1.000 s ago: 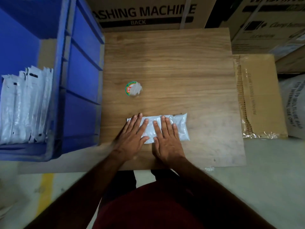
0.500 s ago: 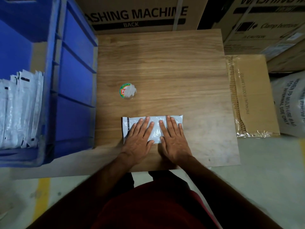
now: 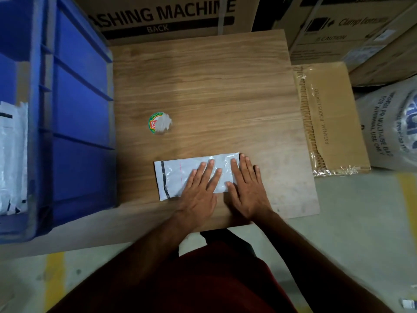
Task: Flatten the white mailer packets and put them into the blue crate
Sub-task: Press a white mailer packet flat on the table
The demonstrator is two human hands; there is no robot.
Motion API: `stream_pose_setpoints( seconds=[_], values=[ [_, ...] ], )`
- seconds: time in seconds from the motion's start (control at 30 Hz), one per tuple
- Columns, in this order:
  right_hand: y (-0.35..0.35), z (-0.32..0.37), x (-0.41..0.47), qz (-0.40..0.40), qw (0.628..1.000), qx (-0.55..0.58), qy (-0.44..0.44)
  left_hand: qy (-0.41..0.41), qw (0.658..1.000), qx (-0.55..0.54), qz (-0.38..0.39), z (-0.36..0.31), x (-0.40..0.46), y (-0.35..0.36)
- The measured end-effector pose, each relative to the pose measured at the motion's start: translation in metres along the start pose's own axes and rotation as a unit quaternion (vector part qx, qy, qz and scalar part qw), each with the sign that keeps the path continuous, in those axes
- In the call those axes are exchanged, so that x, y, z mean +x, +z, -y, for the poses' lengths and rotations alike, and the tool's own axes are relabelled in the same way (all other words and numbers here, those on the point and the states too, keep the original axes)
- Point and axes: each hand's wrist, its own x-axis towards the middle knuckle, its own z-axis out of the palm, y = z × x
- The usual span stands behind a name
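A white mailer packet (image 3: 178, 175) with a black stripe near its left end lies flat on the wooden board (image 3: 203, 86), close to the near edge. My left hand (image 3: 200, 190) rests palm down on its middle, fingers spread. My right hand (image 3: 247, 186) presses flat on its right end, fingers spread, partly on the board. The blue crate (image 3: 79, 109) stands to the left of the board; several white mailer packets (image 3: 12, 154) stand upright inside it at the frame's left edge.
A round torn sticker (image 3: 159, 123) is stuck on the board above the packet. A flat cardboard box (image 3: 331, 118) lies to the right, a white printed sack (image 3: 390, 123) beyond it. Large cartons (image 3: 162, 14) stand behind the board.
Both hands have slid to the right along the packet, baring its left end with the black stripe. The packet now lies flatter.
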Motion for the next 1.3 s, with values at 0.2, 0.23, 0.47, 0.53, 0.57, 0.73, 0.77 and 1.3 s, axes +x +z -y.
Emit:
stream_pose_setpoints(
  seconds=[0.2, 0.23, 0.47, 0.53, 0.57, 0.73, 0.77, 1.3],
  values=[
    [0.000, 0.007, -0.004, -0.003, 1.000, 0.009, 0.009, 0.000, 0.999, -0.028, -0.019, 0.005, -0.002, -0.006],
    [-0.002, 0.014, -0.003, -0.011, 1.000, 0.020, 0.002, -0.011, 0.999, -0.035, -0.035, 0.011, -0.005, -0.008],
    [0.012, 0.038, 0.000, 0.006, 1.000, 0.019, -0.024, -0.059, 0.997, -0.032, -0.025, 0.032, -0.029, 0.008],
    [0.012, 0.041, 0.001, 0.009, 1.000, 0.007, -0.012, -0.066, 0.997, -0.035, -0.024, 0.030, -0.026, 0.005],
    [0.011, 0.044, 0.002, 0.005, 1.000, -0.001, -0.007, -0.067, 0.997, -0.031, -0.027, 0.030, -0.025, 0.004],
    [0.010, 0.065, 0.006, 0.019, 0.998, 0.017, -0.049, -0.074, 0.996, -0.023, -0.052, 0.032, -0.031, 0.004],
    [0.012, 0.066, 0.005, 0.027, 0.998, 0.013, -0.054, -0.079, 0.995, -0.029, -0.052, 0.031, -0.033, 0.005],
    [0.024, 0.101, 0.012, 0.038, 0.997, -0.050, -0.051, -0.077, 0.994, -0.032, -0.071, 0.064, -0.052, -0.007]
  ],
)
